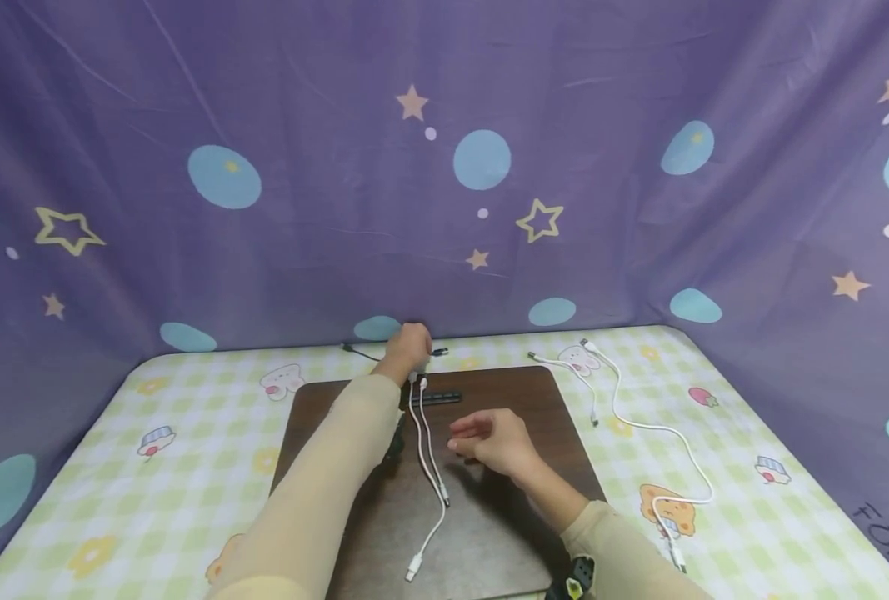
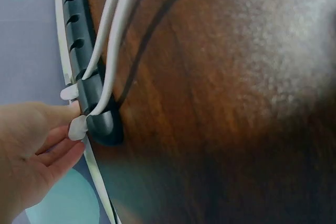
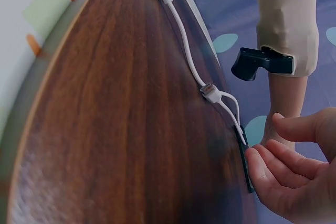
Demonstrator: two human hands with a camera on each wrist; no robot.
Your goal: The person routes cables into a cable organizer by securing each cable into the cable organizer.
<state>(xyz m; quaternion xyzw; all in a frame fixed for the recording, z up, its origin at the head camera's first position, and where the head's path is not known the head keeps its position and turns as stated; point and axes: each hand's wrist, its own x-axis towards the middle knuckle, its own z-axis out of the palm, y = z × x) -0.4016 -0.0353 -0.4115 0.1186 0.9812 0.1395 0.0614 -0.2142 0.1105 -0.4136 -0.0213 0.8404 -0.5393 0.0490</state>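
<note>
From the head view, my left hand (image 1: pixel 410 346) bends over the far edge of the brown board (image 1: pixel 504 542). Its fingertips are out of sight there, and it hides the middle of a black cable (image 1: pixel 349 347). Beside it, the black cable holder (image 1: pixel 442 397) is partly covered by my forearm; two white cables (image 1: pixel 442 492) trail from it towards me. My right hand (image 1: pixel 496 437) hangs by the cables, thumb and fingers slightly apart, holding nothing. Two more white leads lie on the cloth (image 1: pixel 489 341) to the right.

From the left wrist, both white cables sit in neighbouring slots at the near end of the holder, plugs on the outer side. My thumb and fingers lie around the endmost white plug (image 2: pixel 79 128); I cannot tell whether they pinch it. The picture's edge cuts off my palm, and the lower board sinks into shadow.

From the right wrist, my right fingers bend softly, thumb clear of them. They overlap the holder's end, so contact is hard to judge, and partly block my left hand.
</note>
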